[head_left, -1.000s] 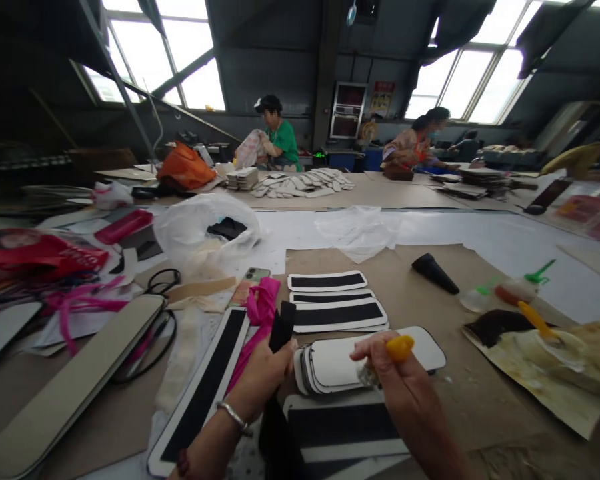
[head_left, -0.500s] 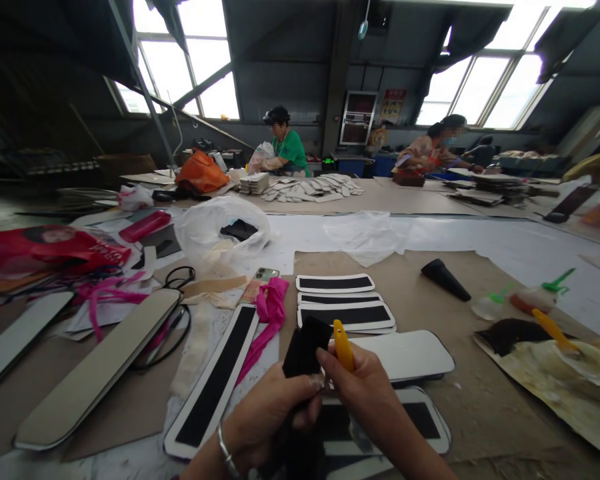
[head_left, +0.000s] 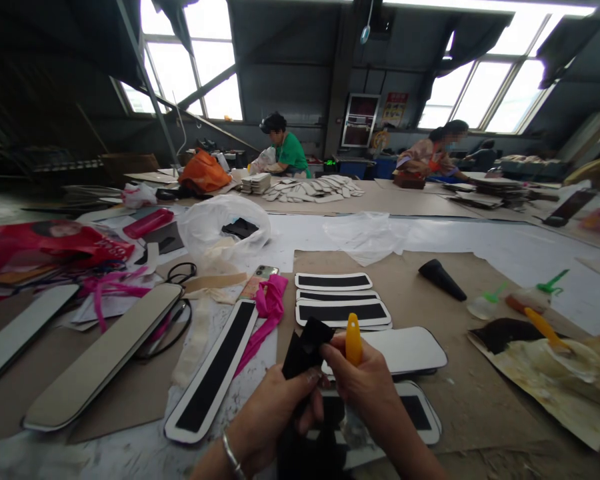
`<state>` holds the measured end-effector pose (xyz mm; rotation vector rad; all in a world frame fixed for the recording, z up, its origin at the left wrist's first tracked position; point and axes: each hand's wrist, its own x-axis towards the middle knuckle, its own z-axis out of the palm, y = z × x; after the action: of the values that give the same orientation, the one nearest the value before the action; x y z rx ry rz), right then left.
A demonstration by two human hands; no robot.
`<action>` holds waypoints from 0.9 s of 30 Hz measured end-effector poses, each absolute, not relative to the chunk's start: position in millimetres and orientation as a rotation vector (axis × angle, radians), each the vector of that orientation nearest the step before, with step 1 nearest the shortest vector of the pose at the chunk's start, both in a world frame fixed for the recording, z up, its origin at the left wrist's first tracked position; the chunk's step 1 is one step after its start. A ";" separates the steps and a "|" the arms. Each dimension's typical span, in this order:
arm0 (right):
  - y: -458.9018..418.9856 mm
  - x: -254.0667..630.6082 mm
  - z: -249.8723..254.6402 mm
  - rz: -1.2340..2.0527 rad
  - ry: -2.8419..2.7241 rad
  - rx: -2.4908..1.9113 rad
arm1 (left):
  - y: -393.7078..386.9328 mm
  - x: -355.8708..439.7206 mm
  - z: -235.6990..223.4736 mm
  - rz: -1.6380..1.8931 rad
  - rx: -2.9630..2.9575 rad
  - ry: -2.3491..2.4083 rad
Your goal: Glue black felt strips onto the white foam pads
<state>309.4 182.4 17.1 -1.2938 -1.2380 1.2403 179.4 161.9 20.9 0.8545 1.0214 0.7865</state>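
Observation:
My left hand (head_left: pixel 275 410) pinches a black fabric strip (head_left: pixel 303 350) that stands up between both hands. My right hand (head_left: pixel 367 393) is closed round a yellow-handled brush (head_left: pixel 353 339) and its fingertips also touch the top of the strip. Under my hands lies a white board with a black centre (head_left: pixel 420 417). Just beyond it is a stack of white rounded panels (head_left: pixel 410 347). Three more black-and-white panels (head_left: pixel 337 310) lie further back. A long narrow panel (head_left: pixel 213 373) lies to the left.
Pink ribbon (head_left: pixel 270 303), a phone (head_left: pixel 260 277), scissors (head_left: pixel 180 273) and a long beige panel (head_left: pixel 105 357) lie on the left. Glue bottles (head_left: pixel 535 297), a black cone (head_left: pixel 440 277) and glue-stained paper (head_left: pixel 555 377) sit right. Two people work at the far table.
My right hand came in from the right to meet the left at the black strip. The strip's top has folded over. The view shifted slightly.

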 end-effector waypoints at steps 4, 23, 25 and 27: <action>180.1 314.9 10.5 1.030 -1.338 -1.399 | 158.3 182.9 19.5 0.784 0.852 1.014; 182.8 345.7 12.1 1.248 -0.630 -1.239 | 149.5 194.4 -7.7 0.634 0.834 1.011; 185.0 351.6 18.0 1.283 -0.533 -1.157 | 147.6 191.5 -9.8 0.606 0.858 0.988; 186.7 361.8 25.2 1.304 -0.513 -1.113 | 146.6 185.4 -11.8 0.539 0.894 0.991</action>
<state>361.8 186.7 25.2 -1.1126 -0.5131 1.3036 185.4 146.6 -11.8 0.8939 0.9914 0.5393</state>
